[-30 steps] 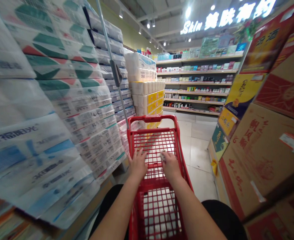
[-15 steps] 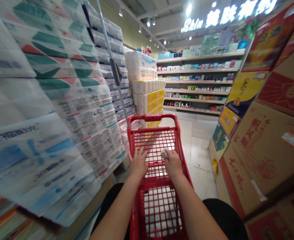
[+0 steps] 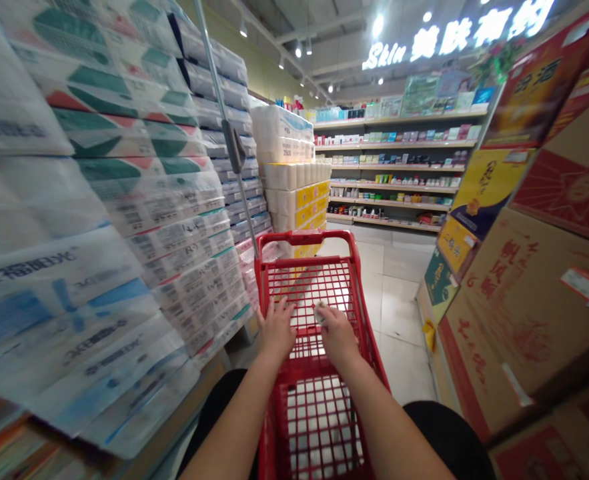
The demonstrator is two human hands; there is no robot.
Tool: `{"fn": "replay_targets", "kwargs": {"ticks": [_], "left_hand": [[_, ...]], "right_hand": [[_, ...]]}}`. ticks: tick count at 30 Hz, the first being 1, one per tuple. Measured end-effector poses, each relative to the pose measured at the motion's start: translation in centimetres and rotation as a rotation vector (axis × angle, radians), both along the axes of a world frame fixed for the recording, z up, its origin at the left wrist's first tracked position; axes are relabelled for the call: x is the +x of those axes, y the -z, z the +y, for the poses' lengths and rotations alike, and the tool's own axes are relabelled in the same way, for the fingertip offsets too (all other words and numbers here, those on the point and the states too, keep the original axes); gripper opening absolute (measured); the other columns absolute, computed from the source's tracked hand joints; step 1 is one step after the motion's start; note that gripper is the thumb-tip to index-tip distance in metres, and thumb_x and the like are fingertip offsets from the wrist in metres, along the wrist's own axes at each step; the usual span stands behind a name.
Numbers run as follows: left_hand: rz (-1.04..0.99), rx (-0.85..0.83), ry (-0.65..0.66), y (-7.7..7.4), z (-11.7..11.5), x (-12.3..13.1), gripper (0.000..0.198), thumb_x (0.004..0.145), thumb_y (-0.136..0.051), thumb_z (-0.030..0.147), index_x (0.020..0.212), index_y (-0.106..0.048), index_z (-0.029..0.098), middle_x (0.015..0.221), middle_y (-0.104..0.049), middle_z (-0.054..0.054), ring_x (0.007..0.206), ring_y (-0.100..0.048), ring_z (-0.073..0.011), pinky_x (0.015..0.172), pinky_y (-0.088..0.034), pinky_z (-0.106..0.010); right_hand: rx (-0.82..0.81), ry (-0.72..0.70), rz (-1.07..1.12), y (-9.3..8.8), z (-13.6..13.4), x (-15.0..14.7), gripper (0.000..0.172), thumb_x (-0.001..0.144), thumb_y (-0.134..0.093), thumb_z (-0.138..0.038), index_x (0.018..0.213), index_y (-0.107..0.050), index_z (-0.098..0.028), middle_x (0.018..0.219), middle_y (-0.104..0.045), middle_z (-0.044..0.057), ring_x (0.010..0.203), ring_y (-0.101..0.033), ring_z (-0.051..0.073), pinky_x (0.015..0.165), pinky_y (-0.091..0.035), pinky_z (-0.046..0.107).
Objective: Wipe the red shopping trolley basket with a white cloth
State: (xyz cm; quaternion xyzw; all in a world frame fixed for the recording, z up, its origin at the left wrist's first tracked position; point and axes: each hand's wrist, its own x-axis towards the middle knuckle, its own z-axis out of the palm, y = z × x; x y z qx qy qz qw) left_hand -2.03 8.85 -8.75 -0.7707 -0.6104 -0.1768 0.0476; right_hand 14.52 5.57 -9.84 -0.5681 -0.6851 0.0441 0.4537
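Pale wad (image 3: 319, 313) in right hand (image 3: 339, 337), at red basket (image 3: 307, 370).

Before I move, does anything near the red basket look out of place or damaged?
One small thing: a yellow piece sticks out low beside the stacked cartons at right, unlike their flat sides. I cannot tell what it is. The red basket shows no clear damage.

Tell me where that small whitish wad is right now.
In the head view, the whitish wad is held in the right hand, against the red cart's upper mesh, just right of the left hand.
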Motion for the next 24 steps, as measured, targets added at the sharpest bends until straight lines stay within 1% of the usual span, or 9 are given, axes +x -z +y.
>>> {"fn": "replay_targets", "kwargs": {"ticks": [2, 3, 6, 8, 12, 13, 18, 22, 24], "left_hand": [[-0.001, 0.007, 0.002, 0.02, -0.01, -0.02, 0.055, 0.075, -0.059, 0.017, 0.128, -0.054, 0.028, 0.150, -0.039, -0.002, 0.142, -0.024, -0.0311, 0.116, -0.006, -0.061], [-0.001, 0.007, 0.002, 0.03, -0.02, -0.03, 0.054, 0.075, -0.058, 0.017, 0.128, -0.054, 0.028, 0.150, -0.039, -0.002, 0.142, -0.024, -0.0311, 0.116, -0.006, -0.061], [-0.002, -0.001, 0.000, -0.01, -0.06, -0.07, 0.055, 0.075, -0.059, 0.017, 0.129, -0.053, 0.029, 0.150, -0.039, -0.002, 0.142, -0.023, -0.0309, 0.116, -0.006, -0.061], [-0.003, -0.003, -0.001, -0.04, -0.09, -0.07, 0.055, 0.075, -0.059, 0.017, 0.129, -0.053, 0.028, 0.150, -0.039, -0.002, 0.142, -0.024, -0.0310, 0.116, -0.007, -0.062], [0.000, 0.014, 0.005, 0.02, -0.09, -0.08, 0.055, 0.075, -0.058, 0.017, 0.128, -0.054, 0.028, 0.149, -0.040, -0.002, 0.142, -0.025, -0.0316, 0.116, -0.008, -0.062], [0.000, 0.017, 0.007, 0.05, -0.08, -0.09, 0.055, 0.075, -0.058, 0.017, 0.129, -0.054, 0.028, 0.149, -0.040, -0.001, 0.142, -0.025, -0.0317, 0.116, -0.009, -0.062], [0.005, 0.009, 0.005, 0.23, 0.03, -0.12, 0.055, 0.075, -0.057, 0.016, 0.128, -0.053, 0.027, 0.149, -0.040, -0.001, 0.141, -0.026, -0.0311, 0.115, -0.008, -0.063], [0.015, 0.025, 0.004, 0.31, 0.04, -0.17, 0.054, 0.075, -0.058, 0.017, 0.128, -0.054, 0.028, 0.149, -0.041, -0.001, 0.141, -0.026, -0.0311, 0.116, -0.009, -0.062], [0.016, 0.032, 0.004, 0.29, 0.03, -0.18, 0.054, 0.075, -0.057, 0.017, 0.128, -0.054, 0.028, 0.149, -0.041, -0.001, 0.141, -0.026, -0.0311, 0.116, -0.009, -0.062]], "right_hand": [[-0.023, -0.109, -0.023, 0.09, -0.04, -0.27, 0.049, 0.076, -0.050, 0.003, 0.115, -0.066, -0.023, 0.116, -0.064, 0.006, 0.106, -0.058, 0.019, 0.092, -0.047, 0.031], [-0.036, -0.095, -0.017, 0.06, -0.02, -0.26, 0.049, 0.077, -0.050, 0.002, 0.115, -0.065, -0.024, 0.114, -0.065, 0.006, 0.105, -0.058, 0.019, 0.091, -0.048, 0.031], [-0.069, 0.126, 0.032, -0.14, 0.11, 0.11, 0.045, 0.079, -0.052, -0.002, 0.118, -0.064, -0.022, 0.109, -0.065, 0.009, 0.101, -0.058, 0.021, 0.088, -0.049, 0.033], [-0.074, 0.167, 0.033, -0.15, 0.11, 0.12, 0.044, 0.080, -0.052, -0.002, 0.118, -0.063, -0.021, 0.111, -0.064, 0.010, 0.103, -0.058, 0.023, 0.088, -0.049, 0.034], [-0.074, -0.082, -0.011, 0.10, -0.07, -0.49, 0.048, 0.076, -0.052, 0.003, 0.114, -0.066, -0.024, 0.115, -0.064, 0.006, 0.104, -0.059, 0.020, 0.089, -0.048, 0.031], [-0.073, -0.090, -0.007, 0.08, -0.06, -0.49, 0.048, 0.076, -0.052, 0.003, 0.113, -0.066, -0.025, 0.114, -0.064, 0.005, 0.103, -0.059, 0.019, 0.089, -0.048, 0.031], [-0.079, 0.156, 0.068, -0.33, 0.10, 0.27, 0.044, 0.079, -0.052, -0.001, 0.118, -0.064, -0.020, 0.110, -0.064, 0.009, 0.103, -0.058, 0.022, 0.090, -0.047, 0.032], [-0.105, -0.074, 0.042, -0.07, -0.14, -0.32, 0.048, 0.076, -0.053, 0.002, 0.115, -0.066, -0.022, 0.113, -0.065, 0.006, 0.102, -0.059, 0.018, 0.089, -0.047, 0.027], [-0.104, -0.072, 0.049, -0.02, -0.14, -0.53, 0.046, 0.077, -0.054, 0.001, 0.114, -0.066, -0.023, 0.111, -0.065, 0.006, 0.100, -0.059, 0.018, 0.088, -0.047, 0.027]]}}
